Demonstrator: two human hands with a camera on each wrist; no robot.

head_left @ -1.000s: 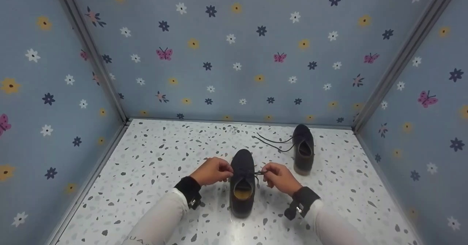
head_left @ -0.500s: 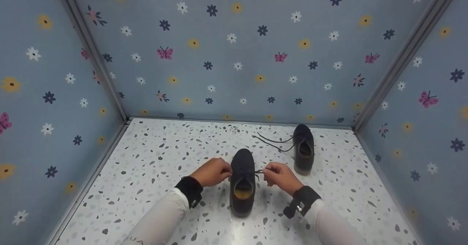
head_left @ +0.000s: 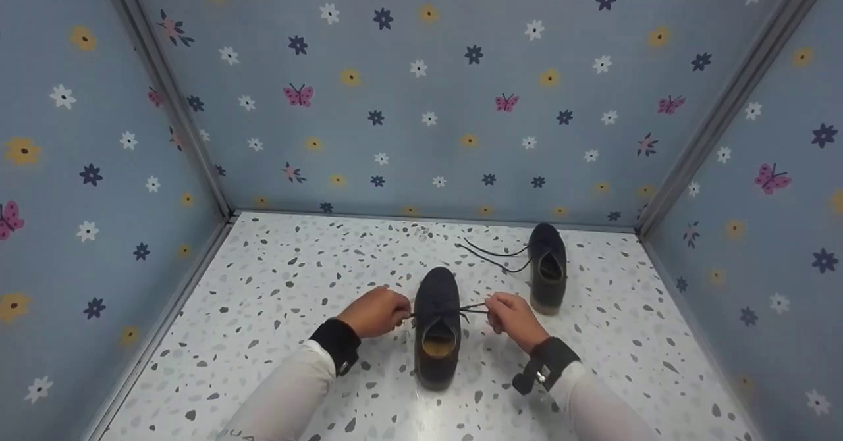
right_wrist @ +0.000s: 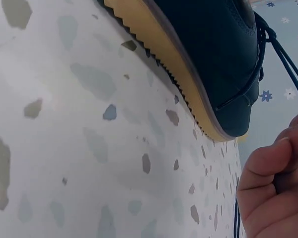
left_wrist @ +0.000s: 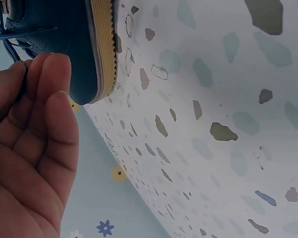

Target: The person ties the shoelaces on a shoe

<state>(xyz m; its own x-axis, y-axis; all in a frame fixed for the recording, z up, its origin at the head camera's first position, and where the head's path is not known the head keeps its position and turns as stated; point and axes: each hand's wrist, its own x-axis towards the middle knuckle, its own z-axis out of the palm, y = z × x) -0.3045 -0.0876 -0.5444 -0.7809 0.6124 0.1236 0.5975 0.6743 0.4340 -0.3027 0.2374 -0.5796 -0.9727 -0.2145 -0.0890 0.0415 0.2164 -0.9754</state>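
Note:
A dark blue lace-up shoe (head_left: 436, 289) with a tan zigzag-edged sole (right_wrist: 154, 34) stands upright on the speckled surface, toe pointing away from me. My left hand (head_left: 377, 313) is at its left side and pinches a dark shoelace (left_wrist: 9, 47) between thumb and fingers. On the other side, my right hand (head_left: 518, 320) pinches the lace's doubled strands (head_left: 473, 308), which stretch out taut from the shoe. In the right wrist view a lace knot (right_wrist: 269, 34) sits over the tongue, and a loose lace end (right_wrist: 236, 96) hangs down the shoe's side.
A matching shoe (head_left: 546, 289) stands at the back right, its two untied laces (head_left: 490, 255) trailing left on the white speckled surface (head_left: 296, 263). Flower-patterned panels (head_left: 428, 85) in grey frames enclose the back and both sides.
Both hands have drawn apart, the left slightly leftward and the right rightward. The lace strands now show longer on both sides of the shoe, which stays in place.

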